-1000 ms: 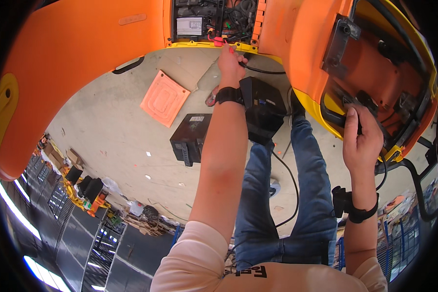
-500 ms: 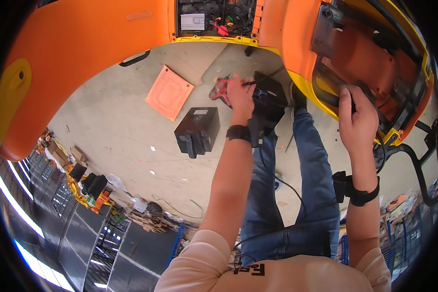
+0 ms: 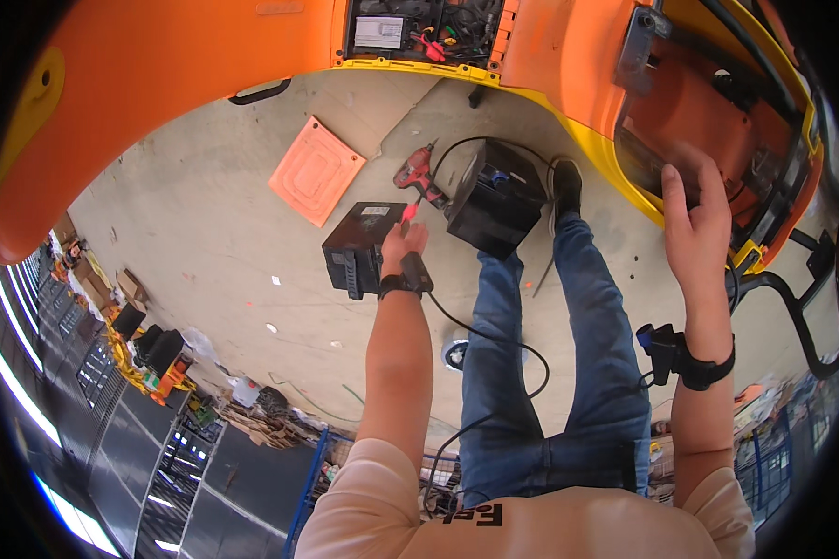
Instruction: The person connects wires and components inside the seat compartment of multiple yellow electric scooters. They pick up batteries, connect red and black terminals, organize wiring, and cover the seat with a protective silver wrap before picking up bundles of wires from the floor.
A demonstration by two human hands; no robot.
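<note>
My left hand is by the near black battery box, fingers closed at a small red plug on a black cable. The cable loops over from the far black battery box, which stands in front of my feet. Between the two boxes lies a red and black cordless drill, its bit pointing away. My right hand is raised at the yellow-rimmed opening of the orange vehicle body. Its thumb and fingers are apart, the fingertips blurred, and nothing shows in it.
An orange square cover lies on the floor left of the drill, beside a flat cardboard sheet. An open compartment with wires and a silver box is at the top. Cartons and scrap are heaped at the left.
My left hand has moved left and nearer, from the far box to beside the near one, bringing the cable end along. My right hand has let go of the opening's black part.
</note>
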